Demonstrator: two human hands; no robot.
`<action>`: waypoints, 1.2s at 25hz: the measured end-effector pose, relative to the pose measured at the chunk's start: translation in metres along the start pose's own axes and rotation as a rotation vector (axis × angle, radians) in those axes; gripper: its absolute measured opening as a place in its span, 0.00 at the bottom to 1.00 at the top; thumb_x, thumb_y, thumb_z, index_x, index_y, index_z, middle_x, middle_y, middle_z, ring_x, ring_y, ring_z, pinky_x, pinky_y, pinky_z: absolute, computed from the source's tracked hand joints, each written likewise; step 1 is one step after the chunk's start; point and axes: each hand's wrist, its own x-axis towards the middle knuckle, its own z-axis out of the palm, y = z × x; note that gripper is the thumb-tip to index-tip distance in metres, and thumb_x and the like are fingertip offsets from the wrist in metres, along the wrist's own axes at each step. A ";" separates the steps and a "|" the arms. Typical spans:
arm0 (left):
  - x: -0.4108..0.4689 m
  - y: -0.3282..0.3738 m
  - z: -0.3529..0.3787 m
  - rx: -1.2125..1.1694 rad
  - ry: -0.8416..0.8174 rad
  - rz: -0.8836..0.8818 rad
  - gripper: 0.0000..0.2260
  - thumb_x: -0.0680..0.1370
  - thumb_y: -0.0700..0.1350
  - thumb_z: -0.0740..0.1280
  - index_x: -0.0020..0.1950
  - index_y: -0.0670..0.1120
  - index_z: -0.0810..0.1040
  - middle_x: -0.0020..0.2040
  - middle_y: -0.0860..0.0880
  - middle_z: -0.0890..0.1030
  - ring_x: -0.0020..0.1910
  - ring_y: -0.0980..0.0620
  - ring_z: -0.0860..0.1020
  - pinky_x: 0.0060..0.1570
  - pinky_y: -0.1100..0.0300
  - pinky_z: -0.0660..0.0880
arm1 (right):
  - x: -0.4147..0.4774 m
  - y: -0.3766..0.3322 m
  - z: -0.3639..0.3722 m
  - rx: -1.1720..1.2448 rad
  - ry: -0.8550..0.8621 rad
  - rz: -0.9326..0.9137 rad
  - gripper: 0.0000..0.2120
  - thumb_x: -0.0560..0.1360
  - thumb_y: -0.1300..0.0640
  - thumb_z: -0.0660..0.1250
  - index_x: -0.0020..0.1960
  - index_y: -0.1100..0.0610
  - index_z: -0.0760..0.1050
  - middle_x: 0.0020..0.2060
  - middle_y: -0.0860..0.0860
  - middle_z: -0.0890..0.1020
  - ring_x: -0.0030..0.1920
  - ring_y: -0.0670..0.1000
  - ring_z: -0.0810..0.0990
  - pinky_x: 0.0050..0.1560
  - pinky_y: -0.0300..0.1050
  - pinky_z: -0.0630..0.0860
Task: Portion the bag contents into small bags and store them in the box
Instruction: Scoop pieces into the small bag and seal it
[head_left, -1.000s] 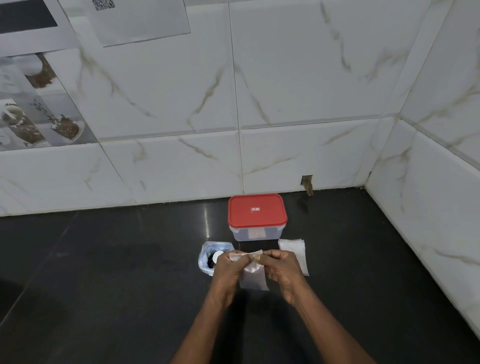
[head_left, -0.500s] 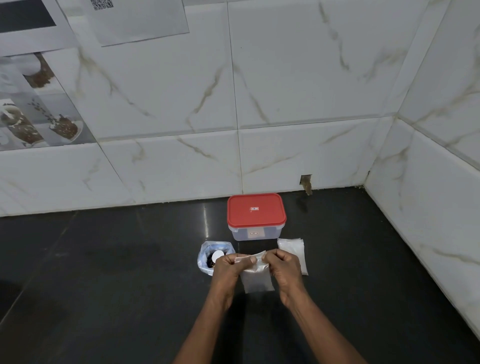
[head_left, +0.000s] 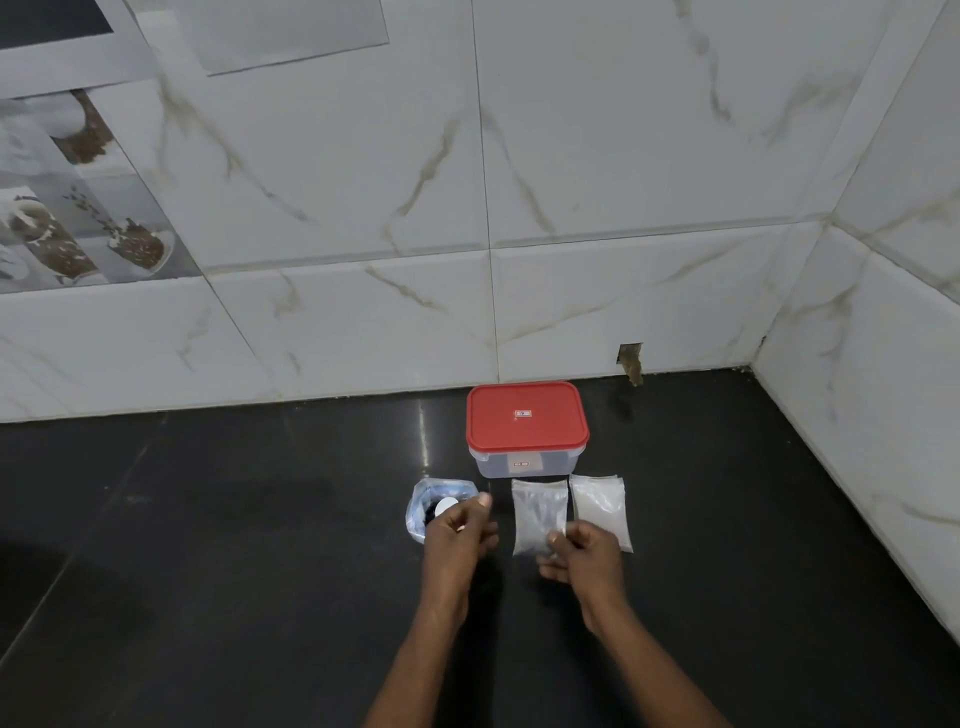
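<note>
A clear box with a red lid (head_left: 527, 421) stands shut on the black counter near the back wall. In front of it lies a small clear bag (head_left: 535, 512), flat on the counter. My right hand (head_left: 584, 558) has its curled fingers on that bag's lower right corner. A stack of small empty bags (head_left: 602, 501) lies just right of it. To the left sits the open source bag (head_left: 421, 506) with dark contents and a white round piece (head_left: 445, 506) inside. My left hand (head_left: 457, 535) hovers at its near right side, fingers loosely curled, holding nothing.
The black counter (head_left: 260, 545) stretches wide to the left and towards me. Marble-tiled walls close the back and the right side, meeting in a corner at the far right. A chipped hole (head_left: 631, 361) shows low in the back wall.
Both hands held the small bag up between them before. Now the bag lies flat in front of the box, my left hand has let go and moved left to the source bag.
</note>
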 end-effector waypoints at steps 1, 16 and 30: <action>0.002 0.000 -0.007 0.022 0.091 0.025 0.09 0.79 0.47 0.71 0.49 0.42 0.85 0.40 0.44 0.84 0.39 0.49 0.82 0.41 0.54 0.81 | 0.015 -0.001 0.007 -0.030 0.052 0.005 0.05 0.78 0.66 0.66 0.44 0.67 0.77 0.41 0.62 0.84 0.38 0.59 0.85 0.39 0.52 0.84; 0.035 -0.002 -0.069 0.414 0.448 -0.050 0.25 0.76 0.53 0.73 0.66 0.39 0.77 0.54 0.42 0.84 0.42 0.43 0.86 0.51 0.45 0.83 | 0.044 0.037 0.045 -1.373 0.096 -0.614 0.20 0.74 0.55 0.67 0.66 0.51 0.72 0.62 0.55 0.74 0.49 0.57 0.79 0.43 0.53 0.79; 0.036 -0.018 -0.056 0.184 0.412 -0.141 0.22 0.77 0.45 0.73 0.67 0.36 0.73 0.52 0.38 0.83 0.35 0.44 0.87 0.32 0.57 0.82 | 0.078 0.011 -0.045 -0.999 0.446 -0.171 0.21 0.72 0.55 0.72 0.60 0.64 0.73 0.57 0.62 0.78 0.58 0.62 0.75 0.58 0.53 0.71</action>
